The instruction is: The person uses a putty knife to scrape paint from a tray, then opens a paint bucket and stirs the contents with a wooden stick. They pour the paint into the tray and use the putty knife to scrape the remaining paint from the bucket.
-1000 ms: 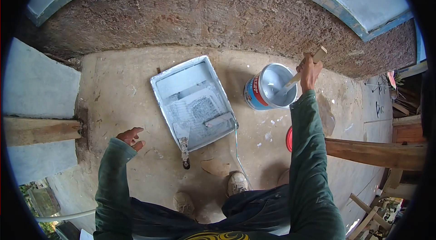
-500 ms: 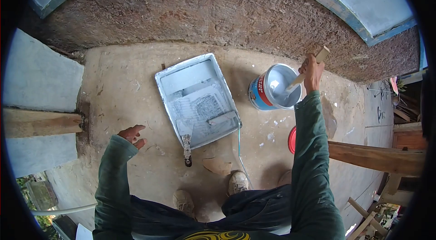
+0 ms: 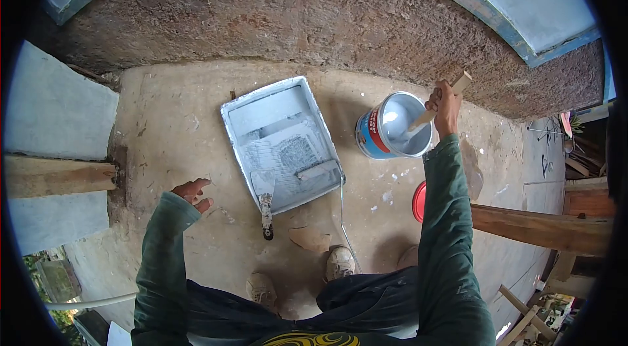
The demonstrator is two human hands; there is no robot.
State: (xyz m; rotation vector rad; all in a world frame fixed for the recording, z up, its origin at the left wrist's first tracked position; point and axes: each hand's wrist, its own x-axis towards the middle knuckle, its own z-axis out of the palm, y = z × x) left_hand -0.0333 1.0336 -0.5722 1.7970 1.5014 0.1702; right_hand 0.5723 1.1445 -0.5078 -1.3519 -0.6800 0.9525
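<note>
My right hand (image 3: 447, 109) is closed around a flat wooden stick (image 3: 421, 121) above the rim of a paint bucket (image 3: 373, 135). The stick slants down to the left, its lower end in the pale grey-blue paint (image 3: 396, 110). My left hand (image 3: 192, 193) hovers empty, fingers apart, left of a paint-smeared roller tray (image 3: 230, 128). A paint roller (image 3: 318, 170) lies in the tray's lower right, its wire handle reaching toward my feet. On the tray's near left edge rests a scraper (image 3: 266, 208), its dirty handle sticking out over the rim.
A red lid (image 3: 418, 201) lies partly behind my right sleeve. Ahead stands a rough brown wall base (image 3: 275, 15). Wooden posts (image 3: 536, 228) extend from the right and left. Near my shoes (image 3: 340, 263) is a flat broken piece (image 3: 310, 239) on the concrete floor.
The stick has shifted slightly down and left within the paint, along with my right hand. My left hand stays nearly where it was, still empty.
</note>
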